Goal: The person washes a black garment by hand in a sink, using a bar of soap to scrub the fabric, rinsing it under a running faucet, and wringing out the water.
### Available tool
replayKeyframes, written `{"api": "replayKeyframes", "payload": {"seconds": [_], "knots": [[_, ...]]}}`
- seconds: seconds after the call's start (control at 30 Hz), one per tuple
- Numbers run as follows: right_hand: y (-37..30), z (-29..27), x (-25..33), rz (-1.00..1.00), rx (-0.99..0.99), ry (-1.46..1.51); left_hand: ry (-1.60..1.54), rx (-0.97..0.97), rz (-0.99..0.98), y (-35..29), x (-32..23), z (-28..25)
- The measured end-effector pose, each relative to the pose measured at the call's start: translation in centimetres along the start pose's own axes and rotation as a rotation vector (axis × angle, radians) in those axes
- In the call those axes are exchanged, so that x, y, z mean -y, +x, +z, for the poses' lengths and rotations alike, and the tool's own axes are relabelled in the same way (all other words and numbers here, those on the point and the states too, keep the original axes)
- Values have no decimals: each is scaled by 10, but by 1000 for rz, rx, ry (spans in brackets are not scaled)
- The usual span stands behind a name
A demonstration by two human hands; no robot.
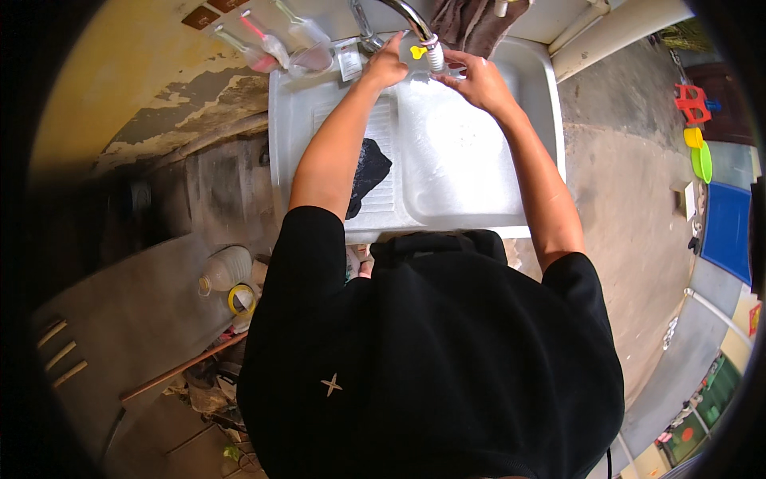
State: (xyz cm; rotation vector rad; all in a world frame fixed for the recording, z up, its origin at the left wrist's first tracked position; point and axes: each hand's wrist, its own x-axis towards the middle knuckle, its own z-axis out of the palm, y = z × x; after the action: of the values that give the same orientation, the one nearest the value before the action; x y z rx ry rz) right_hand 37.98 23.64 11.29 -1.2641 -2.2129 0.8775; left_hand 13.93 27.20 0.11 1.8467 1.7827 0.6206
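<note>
Both hands meet under the curved chrome tap point(411, 17) at the far edge of the white plastic sink unit point(531, 120). Left hand point(388, 65) is curled around a small clear glass or jar with a yellow mark on it point(415, 54), fingers wrapped on its left side, thumb side hidden. Right hand point(476, 77) closes in from the other side, fingers bent, tips touching or just beside the same clear vessel below the white ribbed spout tip point(435, 57); whether it truly clamps or only steadies cannot be told from this angle. Vessel sits directly under the spout, above the back of the basin.

Edges and room: basin point(463, 172) lies open below the hands, nothing visible in it. Ribbed draining board point(383, 136) on the left carries a crumpled black cloth point(367, 172), partly under the left forearm. Back left corner of the unit holds several clear glass bottles with pink liquid point(271, 44), near the left hand, close to the peeling yellow wall point(120, 88). Brown towel point(471, 24) hangs behind the tap, just beyond the right hand. Right of the sink, bare concrete floor point(622, 191). Down at the left, a large clear plastic jug with a yellow ring handle point(227, 275) stands on the ground beside grey boards.
</note>
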Motion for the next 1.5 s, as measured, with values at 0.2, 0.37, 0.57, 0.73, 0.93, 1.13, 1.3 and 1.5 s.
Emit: {"api": "replayKeyframes", "payload": {"seconds": [0.2, 0.37, 0.57, 0.73, 0.93, 1.13, 1.3, 1.5], "knots": [[16, 8, -2, 13, 26, -10, -33, -13, 44, -8, -3, -7], [23, 10, -5, -32, 25, -95, -61, -14, 43, -9, -3, -8], [28, 9, 4, -12, 76, -191, -24, -12, 44, -13, 4, -10], [29, -6, 9, -29, 95, -428, 71, 118, -18, -26, -14, -23], [32, -9, 14, -14, 179, -376, 143, 113, 21, -38, -25, -31], [29, -3, 14, -67, 69, -356, 235, 151, -22, -39, -35, -31], [28, 12, -7, -80, 3, -262, 272, 125, -31, -29, -29, -16], [25, 8, 7, -16, 42, -367, 215, 196, -84, 3, -8, -7]]}}
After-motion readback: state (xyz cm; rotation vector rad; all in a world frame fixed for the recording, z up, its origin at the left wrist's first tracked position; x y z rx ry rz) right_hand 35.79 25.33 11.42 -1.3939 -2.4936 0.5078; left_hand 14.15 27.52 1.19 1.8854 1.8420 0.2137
